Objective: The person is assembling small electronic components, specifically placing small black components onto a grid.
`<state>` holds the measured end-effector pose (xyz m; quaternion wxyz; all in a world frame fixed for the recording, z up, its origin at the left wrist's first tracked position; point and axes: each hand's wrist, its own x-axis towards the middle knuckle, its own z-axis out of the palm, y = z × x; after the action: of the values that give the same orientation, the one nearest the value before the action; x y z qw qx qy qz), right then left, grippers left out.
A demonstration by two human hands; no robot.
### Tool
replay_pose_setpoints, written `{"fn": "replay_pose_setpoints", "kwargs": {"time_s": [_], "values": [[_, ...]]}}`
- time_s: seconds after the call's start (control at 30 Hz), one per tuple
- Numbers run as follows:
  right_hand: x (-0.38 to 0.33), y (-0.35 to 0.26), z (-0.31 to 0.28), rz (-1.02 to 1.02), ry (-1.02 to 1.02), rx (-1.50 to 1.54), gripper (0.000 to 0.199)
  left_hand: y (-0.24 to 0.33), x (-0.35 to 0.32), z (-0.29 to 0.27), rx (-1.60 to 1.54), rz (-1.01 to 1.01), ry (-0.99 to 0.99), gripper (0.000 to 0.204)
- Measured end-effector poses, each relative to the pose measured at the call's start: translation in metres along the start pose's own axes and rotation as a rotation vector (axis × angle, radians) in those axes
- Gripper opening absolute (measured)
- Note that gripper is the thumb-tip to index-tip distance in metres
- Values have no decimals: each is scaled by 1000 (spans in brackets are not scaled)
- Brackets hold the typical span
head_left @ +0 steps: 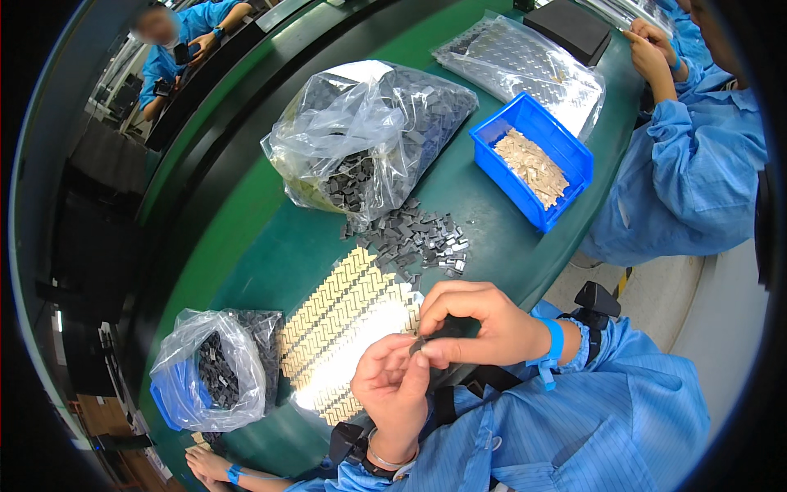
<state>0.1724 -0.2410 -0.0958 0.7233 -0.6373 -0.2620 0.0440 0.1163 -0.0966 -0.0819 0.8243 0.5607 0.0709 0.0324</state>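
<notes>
My left hand (393, 385) and my right hand (488, 324) meet over the near side of the table. Their fingertips pinch a small dark piece (417, 345) between them; its exact shape is mostly covered. Just under and left of my hands lies a sheet of yellow adhesive pieces (328, 299), set in slanted rows on a clear backing with a bright glare on it. Beyond the sheet, small black parts (418, 238) are spilled in a loose heap. They lie at the mouth of a large clear plastic bag (369, 131) filled with more such parts.
A blue bin (484, 135) with small tan pieces stands at the far right, beside bagged sheets (525, 66) and a black block (567, 31). A smaller bag of black parts (217, 369) stands at left. Co-workers' hands (205, 465) (652, 53) show at lower left and upper right.
</notes>
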Motion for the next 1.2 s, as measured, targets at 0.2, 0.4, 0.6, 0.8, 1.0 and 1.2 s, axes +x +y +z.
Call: {"fn": "replay_pose_setpoints", "kwargs": {"time_s": [0.2, 0.4, 0.6, 0.8, 1.0, 1.2], "values": [[-3, 5, -3, 125, -55, 209, 15, 1, 2, -10, 21, 35, -155, 21], [-3, 3, -5, 299, -183, 555, 13, -2, 4, -19, 4, 71, -192, 19], [-3, -1, -9, 444, -256, 730, 15, 3, 5, -21, -215, -110, -244, 26], [-1, -2, -9, 495, -291, 723, 13, 5, 4, -19, -94, -97, -269, 30], [-2, 3, -4, 555, -291, 662, 12, 11, 0, -12, 356, 84, -194, 32], [1, 7, -3, 539, -325, 620, 19, 10, 0, -16, 502, 160, -264, 33]]}}
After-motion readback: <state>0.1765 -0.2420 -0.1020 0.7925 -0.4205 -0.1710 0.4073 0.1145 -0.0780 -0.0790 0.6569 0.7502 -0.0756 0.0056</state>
